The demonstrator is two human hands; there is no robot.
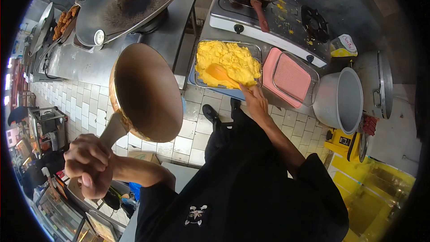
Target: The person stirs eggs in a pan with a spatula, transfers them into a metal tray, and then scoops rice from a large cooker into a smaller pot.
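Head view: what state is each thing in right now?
Copper-coloured round frying pan: empty, tilted steeply, handle gripped by left hand.
Orange plastic spatula: held by right hand, blade on the egg.
Rectangular metal tray: full of yellow scrambled egg.
Large steel wok: empty, scorched dark at centre.
Grey round metal pot: uncovered, empty.

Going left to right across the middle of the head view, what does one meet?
left hand gripping the handle → tilted pan → tray of scrambled egg → pink basket → large metal pot. The right hand and its orange spatula overlap the tray, so they are left out.
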